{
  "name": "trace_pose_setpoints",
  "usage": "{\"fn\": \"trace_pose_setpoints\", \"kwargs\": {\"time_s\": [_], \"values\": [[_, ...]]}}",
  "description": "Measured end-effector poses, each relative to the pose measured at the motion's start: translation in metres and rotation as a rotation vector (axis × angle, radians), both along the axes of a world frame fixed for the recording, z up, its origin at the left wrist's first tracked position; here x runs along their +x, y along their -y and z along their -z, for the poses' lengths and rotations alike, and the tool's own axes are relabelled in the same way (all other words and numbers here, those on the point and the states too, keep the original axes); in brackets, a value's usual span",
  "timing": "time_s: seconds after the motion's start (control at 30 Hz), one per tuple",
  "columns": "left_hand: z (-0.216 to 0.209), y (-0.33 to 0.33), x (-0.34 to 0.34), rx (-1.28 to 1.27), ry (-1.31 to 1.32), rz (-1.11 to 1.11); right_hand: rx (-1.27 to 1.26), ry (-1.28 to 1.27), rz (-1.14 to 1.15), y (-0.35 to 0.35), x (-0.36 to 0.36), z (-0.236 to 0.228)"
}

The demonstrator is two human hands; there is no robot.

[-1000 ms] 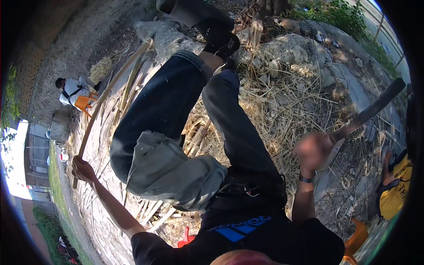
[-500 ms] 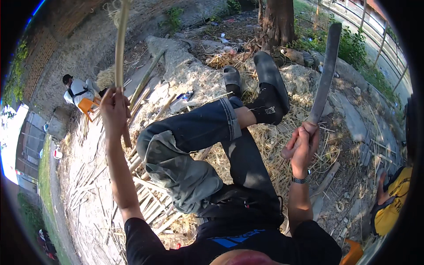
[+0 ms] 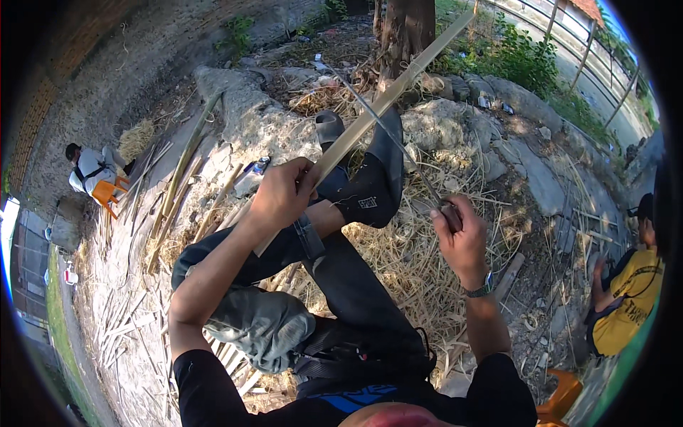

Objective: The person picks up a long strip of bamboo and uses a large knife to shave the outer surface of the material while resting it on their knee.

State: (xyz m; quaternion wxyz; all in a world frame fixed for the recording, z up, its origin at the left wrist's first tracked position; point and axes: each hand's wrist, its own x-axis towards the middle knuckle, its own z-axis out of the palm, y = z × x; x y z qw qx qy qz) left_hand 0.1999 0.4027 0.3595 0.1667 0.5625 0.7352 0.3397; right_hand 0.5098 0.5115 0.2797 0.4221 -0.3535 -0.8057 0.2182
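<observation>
My left hand (image 3: 282, 193) is closed around a long pale bamboo strip (image 3: 420, 65), which slants up and to the right, with a short end showing below the wrist. In my right hand (image 3: 464, 240) is the brown handle of a machete (image 3: 420, 167). Its blade points up and left, turned nearly edge-on to the view, and crosses the strip. Whether blade and strip touch, I cannot tell. Both hands are above my bent legs, and a grey-green cloth (image 3: 260, 324) covers my left thigh.
Bamboo shavings (image 3: 420, 267) and split strips (image 3: 139, 324) litter the ground. Large rocks (image 3: 249, 107) and a tree trunk (image 3: 407, 39) stand ahead. A person in yellow (image 3: 629, 302) sits at right, another on an orange chair (image 3: 108, 193) at far left. Bamboo poles (image 3: 183, 167) lie left.
My left hand has moved right and inward, tipping the strip from near upright to a slant. My right hand has shifted slightly left, swinging the machete from upright to leaning left across the strip.
</observation>
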Motion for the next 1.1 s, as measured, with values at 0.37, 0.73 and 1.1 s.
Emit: {"fn": "trace_pose_setpoints", "kwargs": {"time_s": [0.37, 0.73, 1.1], "values": [[-0.005, 0.094, -0.025, -0.070, -0.175, 0.066, 0.221, 0.265, 0.652, -0.177, 0.044, -0.016], [0.033, 0.101, -0.020, -0.027, -0.015, 0.074, -0.440, -0.929, 0.230, -0.085, -0.003, -0.007], [0.033, 0.035, 0.045, 0.586, -0.300, 0.292, -0.016, -1.268, -0.028, -0.144, 0.015, -0.169]]}}
